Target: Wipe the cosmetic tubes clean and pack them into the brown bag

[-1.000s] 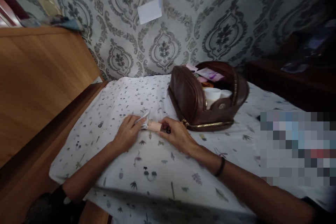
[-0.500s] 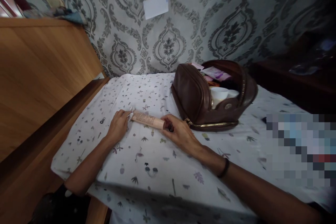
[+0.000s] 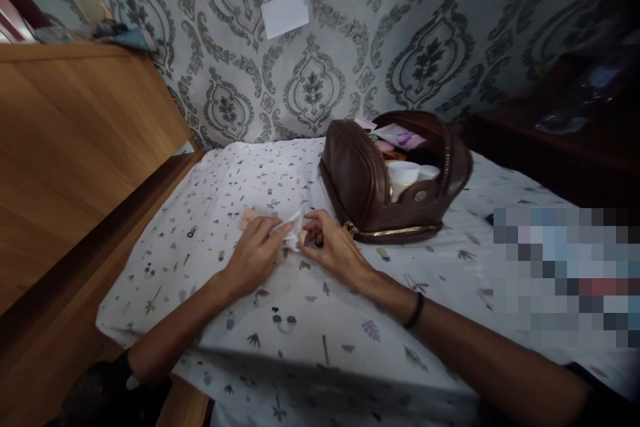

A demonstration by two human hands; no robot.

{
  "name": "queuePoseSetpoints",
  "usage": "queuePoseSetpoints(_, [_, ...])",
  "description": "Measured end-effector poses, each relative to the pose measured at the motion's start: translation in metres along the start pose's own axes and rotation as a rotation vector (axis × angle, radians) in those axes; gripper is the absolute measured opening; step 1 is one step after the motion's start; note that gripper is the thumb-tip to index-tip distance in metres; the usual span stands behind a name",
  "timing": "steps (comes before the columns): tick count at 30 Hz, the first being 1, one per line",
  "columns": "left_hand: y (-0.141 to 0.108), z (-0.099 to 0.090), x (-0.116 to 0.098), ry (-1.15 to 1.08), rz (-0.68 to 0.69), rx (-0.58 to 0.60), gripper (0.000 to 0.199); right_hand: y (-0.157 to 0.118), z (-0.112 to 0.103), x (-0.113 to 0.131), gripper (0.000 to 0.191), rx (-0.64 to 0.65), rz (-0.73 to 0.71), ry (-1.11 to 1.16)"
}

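The left hand is closed over a white tissue and, with it, the middle of a peach tube; the tube lies low over the printed cloth, one end showing past the left fingers, the other reaching the right hand; the tissue is bunched near that second end, between the two hands. The right hand pinches the tube's end between thumb and fingertips, its other fingers curled in; the hollow of the palm is too dark to read. A dark band circles the right wrist; a dark sleeve shows on the left arm.

Just beyond the right hand a brown bag stands on the cloth, well apart from the left hand; its top gapes, with white tubs at the near side of the opening and a pink and purple packet behind them; a gold zip runs along the bag's lower front.

A wooden board rises at the left, blue-grey fabric on its top edge; the patterned wall behind bears a tilted white paper; dark furniture fills the right, its details dim.
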State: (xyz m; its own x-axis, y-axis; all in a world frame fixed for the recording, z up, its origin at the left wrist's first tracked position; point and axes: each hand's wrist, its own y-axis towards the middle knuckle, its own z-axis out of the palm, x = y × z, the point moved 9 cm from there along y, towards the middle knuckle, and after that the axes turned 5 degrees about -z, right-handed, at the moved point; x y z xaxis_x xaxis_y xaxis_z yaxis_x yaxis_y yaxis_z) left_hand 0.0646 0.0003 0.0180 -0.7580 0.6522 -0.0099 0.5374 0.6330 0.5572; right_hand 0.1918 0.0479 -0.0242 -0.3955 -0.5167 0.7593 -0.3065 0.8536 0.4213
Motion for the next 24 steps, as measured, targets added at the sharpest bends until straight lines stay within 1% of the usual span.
queuePoseSetpoints(2, [0.007,0.009,-0.018,0.075,0.071,0.058,0.038,-0.001,0.001,0.001,0.059,0.003,-0.018,-0.023])
queuePoseSetpoints(3, [0.009,0.013,-0.021,0.103,0.088,0.084,0.038,-0.001,0.001,0.001,0.063,0.006,-0.02,-0.034])
queuePoseSetpoints(5, [0.012,0.018,-0.017,0.135,0.08,0.128,0.038,-0.002,0.002,0.001,0.067,0.011,-0.026,-0.041])
queuePoseSetpoints(6, [0.013,0.018,-0.011,0.144,0.061,0.146,0.037,-0.002,0.003,0.002,0.068,0.013,-0.036,-0.037])
queuePoseSetpoints(8, [0.011,0.017,0.01,0.16,0.01,0.173,0.037,-0.003,0.004,0.003,0.069,0.021,-0.061,-0.022])
queuePoseSetpoints(11, [0.003,0.01,0.052,0.175,-0.105,0.169,0.037,-0.003,0.004,0.005,0.066,0.027,-0.084,-0.012])
queuePoseSetpoints(14, [-0.012,0.005,0.094,0.147,-0.243,0.137,0.037,-0.002,0.002,0.005,0.054,0.039,-0.073,0.007])
queuePoseSetpoints(16, [-0.023,0.007,0.115,0.103,-0.308,0.122,0.036,-0.001,0.002,0.006,0.04,0.049,-0.058,0.012])
queuePoseSetpoints(18, [-0.031,0.01,0.127,0.052,-0.35,0.119,0.036,0.0,0.001,0.007,0.026,0.05,-0.059,-0.008])
queuePoseSetpoints(20, [-0.036,0.01,0.131,0.003,-0.378,0.114,0.035,0.0,-0.001,0.01,0.019,0.037,-0.086,-0.043])
queuePoseSetpoints(22, [-0.036,0.004,0.13,-0.039,-0.402,0.081,0.035,0.0,-0.002,0.013,0.021,0.025,-0.125,-0.071])
queuePoseSetpoints(24, [-0.032,-0.011,0.122,-0.06,-0.425,0.002,0.035,-0.001,-0.002,0.017,0.026,0.024,-0.162,-0.08])
